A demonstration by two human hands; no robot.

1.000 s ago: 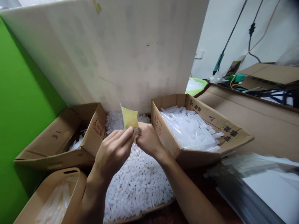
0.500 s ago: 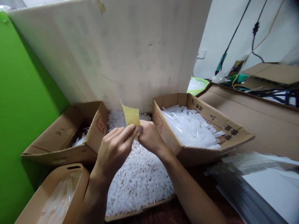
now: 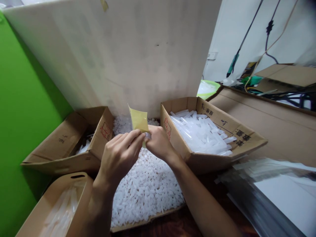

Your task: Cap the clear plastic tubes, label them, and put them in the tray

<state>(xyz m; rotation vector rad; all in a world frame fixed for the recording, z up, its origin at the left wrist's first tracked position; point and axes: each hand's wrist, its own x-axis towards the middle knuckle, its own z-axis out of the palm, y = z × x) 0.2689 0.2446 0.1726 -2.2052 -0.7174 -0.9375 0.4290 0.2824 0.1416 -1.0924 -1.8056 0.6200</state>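
My left hand is closed, its fingertips pinching the lower part of a stiff, slightly curved yellow sheet that stands up above them. Right against it, my right hand is curled shut around a small clear plastic piece, whose end shows between the two hands. Most of that piece is hidden by the fingers. Below both hands lies a flat cardboard tray spread with a thick layer of small whitish translucent plastic bits.
An open cardboard box of long translucent plastic pieces stands at right, another box at left. A tan bin sits front left. Plastic sheets lie front right. A white panel rises behind.
The view has shifted slightly. Both hands keep their grip, with the yellow sheet and clear piece almost where they were; the fingers have moved only a little.
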